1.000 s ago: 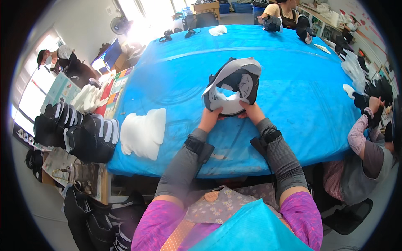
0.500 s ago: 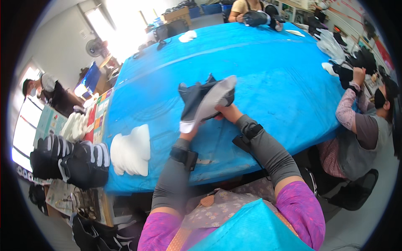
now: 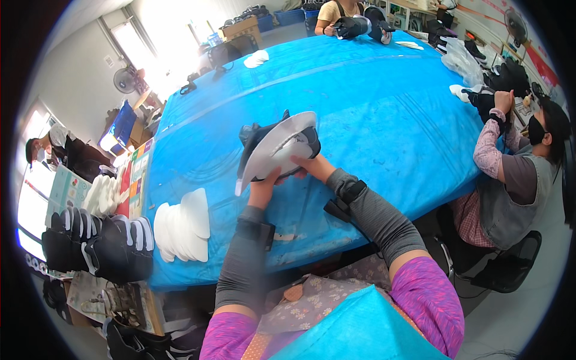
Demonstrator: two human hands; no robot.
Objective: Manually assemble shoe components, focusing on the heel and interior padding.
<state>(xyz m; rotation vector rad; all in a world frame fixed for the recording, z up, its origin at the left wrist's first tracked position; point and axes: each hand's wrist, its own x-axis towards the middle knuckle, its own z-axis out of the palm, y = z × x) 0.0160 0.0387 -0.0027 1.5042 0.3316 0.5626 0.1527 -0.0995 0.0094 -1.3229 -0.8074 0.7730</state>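
Shoe upper (image 3: 279, 144) is pinched by left fingers (image 3: 270, 179) and right fingers (image 3: 306, 163), printed panel (image 3: 66, 191) far left.

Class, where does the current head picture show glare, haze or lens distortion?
Head view: glare burns out the window at upper left; a hazy smear veils part of the grey left sleeve; fisheye distortion bows the edges of the blue table; the corners are black.

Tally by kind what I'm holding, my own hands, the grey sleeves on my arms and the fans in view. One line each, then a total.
Shoe upper: 1
Own hands, left hand and right hand: 2
Grey sleeves: 2
Fans: 2
Total: 7
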